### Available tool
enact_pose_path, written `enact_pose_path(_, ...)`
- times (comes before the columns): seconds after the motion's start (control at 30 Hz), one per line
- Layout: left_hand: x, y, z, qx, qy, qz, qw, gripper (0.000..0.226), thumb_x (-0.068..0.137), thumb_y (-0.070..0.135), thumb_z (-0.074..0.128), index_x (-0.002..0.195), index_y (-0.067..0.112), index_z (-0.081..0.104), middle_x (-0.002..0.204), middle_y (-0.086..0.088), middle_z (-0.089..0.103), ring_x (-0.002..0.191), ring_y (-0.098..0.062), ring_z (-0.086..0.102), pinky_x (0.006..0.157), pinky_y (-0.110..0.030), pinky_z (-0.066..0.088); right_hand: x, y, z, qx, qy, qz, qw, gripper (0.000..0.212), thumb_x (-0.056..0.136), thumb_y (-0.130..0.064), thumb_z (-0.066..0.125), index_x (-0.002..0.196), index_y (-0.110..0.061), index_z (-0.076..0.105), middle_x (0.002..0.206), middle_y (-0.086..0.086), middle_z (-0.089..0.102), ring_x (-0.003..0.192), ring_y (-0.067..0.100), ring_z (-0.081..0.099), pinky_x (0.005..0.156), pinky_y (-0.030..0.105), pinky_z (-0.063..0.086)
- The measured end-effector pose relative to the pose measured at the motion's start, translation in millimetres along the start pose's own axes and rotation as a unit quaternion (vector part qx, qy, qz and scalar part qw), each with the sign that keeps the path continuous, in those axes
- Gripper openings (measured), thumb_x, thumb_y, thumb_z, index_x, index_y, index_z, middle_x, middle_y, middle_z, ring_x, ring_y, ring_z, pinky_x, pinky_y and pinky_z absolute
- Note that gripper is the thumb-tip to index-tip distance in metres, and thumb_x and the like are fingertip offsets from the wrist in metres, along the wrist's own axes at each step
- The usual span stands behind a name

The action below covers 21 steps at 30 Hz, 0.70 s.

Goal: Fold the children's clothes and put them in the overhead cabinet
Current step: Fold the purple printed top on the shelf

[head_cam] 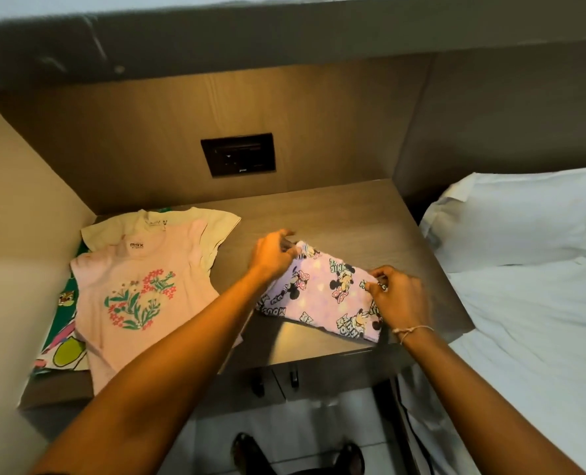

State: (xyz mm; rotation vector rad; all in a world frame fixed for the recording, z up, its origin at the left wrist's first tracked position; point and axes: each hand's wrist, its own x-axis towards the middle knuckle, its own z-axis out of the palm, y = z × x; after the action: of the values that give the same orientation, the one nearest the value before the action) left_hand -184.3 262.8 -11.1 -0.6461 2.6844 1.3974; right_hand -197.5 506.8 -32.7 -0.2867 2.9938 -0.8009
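1. Left hand (272, 257): fingers curled, pinching the far-left corner of the lilac Minnie-print garment (326, 296). Right hand (399, 298): thumb and fingertips closed on its right edge. The grips are at opposite ends, probably to keep the cloth taut and square up a fold.
2. The garment lies on the wooden tabletop (336, 214), right of centre, with its near corner close to the front edge. It looks partly folded, not finished.
3. Pile at left: pink flower-print T-shirt (137, 296) on top, cream T-shirt (168, 221) under it, green printed garment (63, 334) at the bottom. All are spread flat and likely waiting their turn. They sit beside the working piece without touching it, which leaves folding room.
4. The grey slab (284, 39) above the nook is likely the underside of the overhead cabinet. No door is visible, and I can't tell if anything is stowed.
5. Switch panel (238, 159) on the back wall, white pillow (524, 214) on the bed at right. Neither is involved.
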Motion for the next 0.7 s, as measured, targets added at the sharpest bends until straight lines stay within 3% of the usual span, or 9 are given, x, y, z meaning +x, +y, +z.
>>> enact_pose_path(0.07,-16.4,-7.5,14.5,0.132,0.07,0.055,0.987,0.053,0.094,0.034,0.058,0.142,0.022,0.042,0.132,-0.004,0.059,0.123,-0.024,0.052,0.101,-0.043,0.044,-3.7,8.4,10.2,-0.022,0.026,-0.028,0.999,0.03,0.087,-0.037,0.064,0.114,-0.026,0.063,0.114,0.0,0.067,0.104,0.023,0.056,0.082,0.04,0.053)
enact_pose_path(0.13,-49.0,-23.5,37.4,0.196,0.111,0.102,0.969,0.057,0.095,0.053,0.043,0.143,0.022,0.04,0.14,-0.003,0.053,0.129,-0.025,0.045,0.107,-0.046,0.037,-9.7,17.0,17.3,-0.031,0.048,-0.108,0.993,0.033,0.089,-0.041,0.056,0.119,-0.028,0.058,0.121,-0.002,0.06,0.108,0.021,0.051,0.085,0.042,0.049)
enact_pose_path(0.27,-91.3,-52.0,80.0,0.285,0.004,0.073,0.956,0.076,0.092,0.066,0.013,0.153,0.021,0.015,0.162,-0.003,0.014,0.15,-0.026,0.004,0.119,-0.047,-0.002,-12.3,23.9,20.4,-0.121,-0.07,-0.208,0.968,0.042,0.095,-0.049,0.044,0.131,-0.031,0.055,0.136,-0.004,0.055,0.119,0.021,0.045,0.092,0.04,0.039)
enact_pose_path(0.33,-74.5,-63.3,71.0,0.362,-0.015,0.119,0.924,0.071,0.096,0.061,0.013,0.154,0.022,0.001,0.163,-0.003,-0.002,0.149,-0.024,-0.013,0.117,-0.046,-0.017,-13.2,24.8,17.1,-0.128,-0.097,-0.218,0.963,0.046,0.095,-0.052,0.041,0.134,-0.031,0.054,0.134,-0.006,0.055,0.118,0.019,0.044,0.092,0.039,0.038)
enact_pose_path(0.4,-48.1,-72.4,47.0,0.395,-0.042,0.194,0.897,0.065,0.098,0.056,0.019,0.152,0.028,-0.003,0.163,-0.002,-0.005,0.146,-0.022,-0.021,0.112,-0.045,-0.025,-22.9,23.7,12.7,-0.113,-0.114,-0.228,0.96,0.048,0.095,-0.056,0.038,0.133,-0.031,0.053,0.129,-0.007,0.056,0.114,0.017,0.046,0.09,0.038,0.04)
enact_pose_path(0.53,-5.5,-76.9,4.9,0.445,-0.111,0.279,0.844,0.059,0.098,0.05,0.029,0.149,0.039,0.002,0.162,-0.001,-0.001,0.145,-0.024,-0.021,0.109,-0.045,-0.027,-62.6,9.2,22.1,-0.102,-0.154,-0.268,0.946,0.052,0.092,-0.055,0.038,0.136,-0.031,0.049,0.127,-0.006,0.053,0.113,0.016,0.05,0.091,0.036,0.043)
enact_pose_path(0.6,-5.2,-73.4,-1.6,0.465,-0.104,0.301,0.826,0.059,0.097,0.047,0.037,0.151,0.038,0.015,0.161,-0.001,0.007,0.148,-0.025,-0.011,0.113,-0.047,-0.021,-73.3,4.0,26.0,-0.089,-0.153,-0.265,0.948,0.057,0.089,-0.058,0.041,0.139,-0.031,0.045,0.131,-0.007,0.051,0.116,0.016,0.048,0.092,0.036,0.043)
enact_pose_path(0.7,-34.4,-80.9,-3.8,0.34,-0.07,0.308,0.886,0.053,0.093,0.048,0.047,0.144,0.033,0.039,0.156,0.0,0.034,0.148,-0.021,0.015,0.119,-0.052,0.008,-74.0,8.5,24.8,-0.065,-0.132,-0.277,0.95,0.066,0.085,-0.067,0.046,0.142,-0.035,0.04,0.138,-0.011,0.047,0.124,0.014,0.043,0.097,0.035,0.041)
